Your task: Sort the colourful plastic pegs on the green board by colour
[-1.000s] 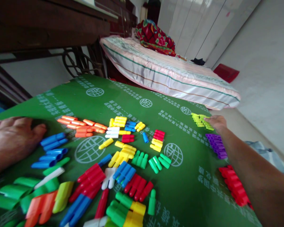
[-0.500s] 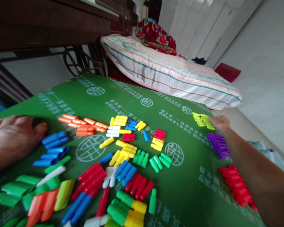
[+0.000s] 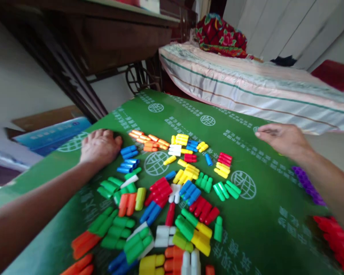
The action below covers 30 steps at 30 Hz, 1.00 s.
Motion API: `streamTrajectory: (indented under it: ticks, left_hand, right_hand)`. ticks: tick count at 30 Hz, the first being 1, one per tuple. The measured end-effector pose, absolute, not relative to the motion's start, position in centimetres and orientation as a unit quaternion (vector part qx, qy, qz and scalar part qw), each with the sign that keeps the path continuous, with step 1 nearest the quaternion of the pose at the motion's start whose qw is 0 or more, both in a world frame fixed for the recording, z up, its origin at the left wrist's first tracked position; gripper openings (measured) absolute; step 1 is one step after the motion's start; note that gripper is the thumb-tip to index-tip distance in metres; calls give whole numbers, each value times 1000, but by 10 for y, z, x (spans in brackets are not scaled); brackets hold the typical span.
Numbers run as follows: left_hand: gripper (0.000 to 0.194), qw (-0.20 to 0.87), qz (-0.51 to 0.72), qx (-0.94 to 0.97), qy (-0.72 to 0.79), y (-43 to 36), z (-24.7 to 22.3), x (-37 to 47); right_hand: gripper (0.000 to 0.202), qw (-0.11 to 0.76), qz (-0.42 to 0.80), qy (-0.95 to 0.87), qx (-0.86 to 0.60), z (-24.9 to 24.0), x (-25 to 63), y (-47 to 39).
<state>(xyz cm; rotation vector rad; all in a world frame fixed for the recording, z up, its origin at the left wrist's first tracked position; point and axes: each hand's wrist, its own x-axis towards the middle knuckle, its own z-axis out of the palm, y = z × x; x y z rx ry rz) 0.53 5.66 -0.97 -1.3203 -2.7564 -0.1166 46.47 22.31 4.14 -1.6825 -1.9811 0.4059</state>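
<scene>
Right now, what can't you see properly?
In the head view:
What's beneath the left hand: covered by it.
Whether the right hand holds anything: too small and blurred.
Red row, lower right: blurred, cut off by the edge.
Rightmost orange piece: cut off by the bottom edge.

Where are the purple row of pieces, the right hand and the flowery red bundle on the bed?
Purple row (image 3: 308,186): head view, middle of its visible part.
Right hand (image 3: 286,139): head view, middle.
Flowery red bundle (image 3: 222,37): head view, patterned front.
</scene>
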Motion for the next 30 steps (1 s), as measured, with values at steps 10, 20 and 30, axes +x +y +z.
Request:
streamTrajectory:
  ticks: [10,20,30]
  left_hand:
    - [50,73,-37,-444,-892,53,-19,9]
    - [54,62,-31,-450,-890,52,-15,9]
    - [68,45,-5,-447,-893,65,-17,-14]
  right_hand:
    - [18,114,210,-965,-109,45,310,59]
    - [12,100,122,-982,-100,23,250,24]
    - [45,284,125,-913,-264,47,354,121]
